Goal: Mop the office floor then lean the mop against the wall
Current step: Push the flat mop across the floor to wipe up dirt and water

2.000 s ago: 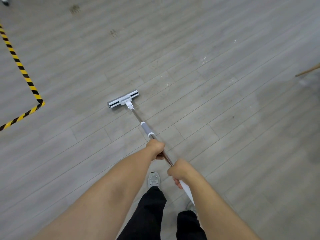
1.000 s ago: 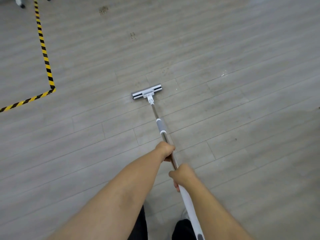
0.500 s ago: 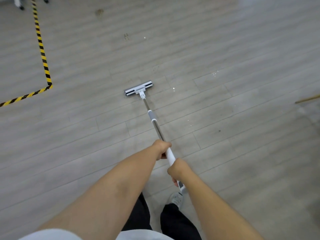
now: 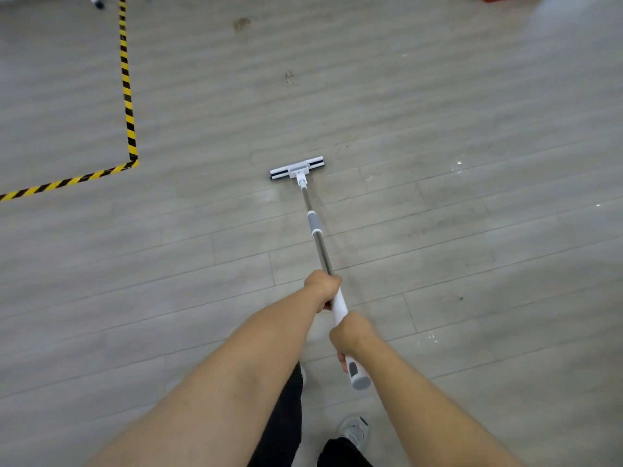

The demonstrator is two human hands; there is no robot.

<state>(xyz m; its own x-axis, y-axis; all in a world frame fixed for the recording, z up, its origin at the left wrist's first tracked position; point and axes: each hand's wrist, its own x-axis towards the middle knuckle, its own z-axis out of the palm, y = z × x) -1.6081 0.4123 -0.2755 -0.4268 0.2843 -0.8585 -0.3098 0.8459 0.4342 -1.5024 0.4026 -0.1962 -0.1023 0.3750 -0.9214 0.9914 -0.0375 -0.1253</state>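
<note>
Mop (image 4: 318, 237): flat head on the grey plank floor (image 4: 472, 264), pole slanting back to the person. Left hand (image 4: 322, 286): fingers curled tight round the pole where metal meets white grip. Right hand (image 4: 350, 333): wrapped round the white grip near its grey end. Yellow-black tape (image 4: 129, 129): corner on floor, far left of head. Scuffs (image 4: 290, 78): beyond head. Shoe (image 4: 354, 429): below right forearm.
</note>
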